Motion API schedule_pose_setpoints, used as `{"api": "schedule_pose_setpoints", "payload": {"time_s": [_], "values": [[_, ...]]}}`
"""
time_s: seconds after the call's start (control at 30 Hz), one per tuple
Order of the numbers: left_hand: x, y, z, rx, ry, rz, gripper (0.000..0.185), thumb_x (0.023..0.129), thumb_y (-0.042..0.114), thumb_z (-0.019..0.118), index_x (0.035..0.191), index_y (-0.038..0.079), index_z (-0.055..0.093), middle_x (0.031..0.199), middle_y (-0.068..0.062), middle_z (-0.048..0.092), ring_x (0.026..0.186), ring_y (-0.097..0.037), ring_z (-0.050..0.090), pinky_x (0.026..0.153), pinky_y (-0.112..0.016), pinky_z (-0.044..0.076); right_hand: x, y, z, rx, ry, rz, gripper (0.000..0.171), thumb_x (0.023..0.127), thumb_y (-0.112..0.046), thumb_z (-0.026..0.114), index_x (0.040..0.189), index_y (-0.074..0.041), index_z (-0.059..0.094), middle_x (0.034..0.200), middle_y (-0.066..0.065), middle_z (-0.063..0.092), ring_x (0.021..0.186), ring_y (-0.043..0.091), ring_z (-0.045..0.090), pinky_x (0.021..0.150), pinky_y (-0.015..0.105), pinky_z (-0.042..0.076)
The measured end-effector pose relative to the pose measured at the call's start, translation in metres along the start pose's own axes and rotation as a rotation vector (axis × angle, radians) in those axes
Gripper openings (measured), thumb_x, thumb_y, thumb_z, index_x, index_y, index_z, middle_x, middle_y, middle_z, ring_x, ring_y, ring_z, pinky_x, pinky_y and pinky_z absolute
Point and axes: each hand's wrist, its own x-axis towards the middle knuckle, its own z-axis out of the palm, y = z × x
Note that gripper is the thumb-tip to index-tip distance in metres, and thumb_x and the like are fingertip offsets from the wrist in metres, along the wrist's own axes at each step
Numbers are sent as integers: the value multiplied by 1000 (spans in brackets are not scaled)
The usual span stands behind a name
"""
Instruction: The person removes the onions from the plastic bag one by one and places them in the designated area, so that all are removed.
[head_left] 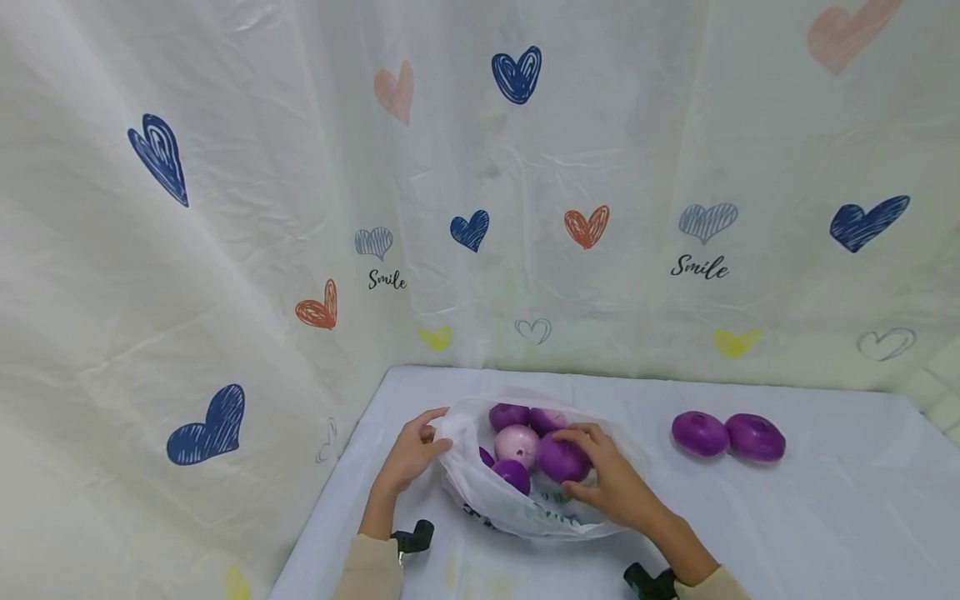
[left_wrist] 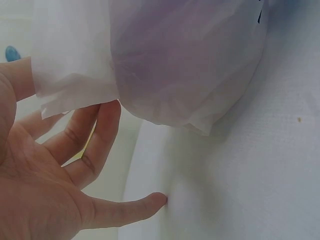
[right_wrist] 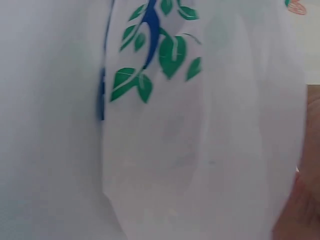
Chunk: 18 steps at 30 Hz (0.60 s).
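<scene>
A white plastic bag (head_left: 495,510) lies open on the table with several purple onions inside, one of them a paler pink onion (head_left: 516,447). My left hand (head_left: 411,450) pinches the bag's left rim; in the left wrist view the edge of the bag (left_wrist: 75,75) passes between thumb and fingers. Inside the bag's mouth, my right hand (head_left: 611,479) grips a large purple onion (head_left: 564,457) from its right side. The right wrist view is mostly filled by the bag's wall (right_wrist: 200,140) with green leaf print, which hides the fingers there.
Two more onions lie side by side to the right of the bag, a left onion (head_left: 700,433) and a right onion (head_left: 756,437). A white cloth covers the table (head_left: 840,508). Behind it hangs a pale curtain (head_left: 630,150) printed with hearts.
</scene>
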Motion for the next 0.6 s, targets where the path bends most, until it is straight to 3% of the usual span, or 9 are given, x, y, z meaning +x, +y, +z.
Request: {"api": "schedule_pose_setpoints", "payload": {"time_s": [0.3, 0.6], "values": [[0, 1, 0, 4, 5, -4, 55, 92, 12, 73, 144, 14, 57, 80, -4, 51, 74, -18, 46, 65, -32, 39, 2, -9, -20, 15, 21, -47, 70, 78, -8, 87, 138, -21, 56, 141, 8, 49, 127, 34, 55, 92, 46, 57], [-1, 3, 0, -16, -1, 1, 55, 92, 10, 72, 144, 14, 57, 79, -4, 52, 71, -16, 46, 63, -29, 38, 2, -10, -43, 40, 73, -67, 71, 79, -6, 87, 141, -20, 55, 143, 10, 47, 118, 29, 62, 88, 30, 58]]}}
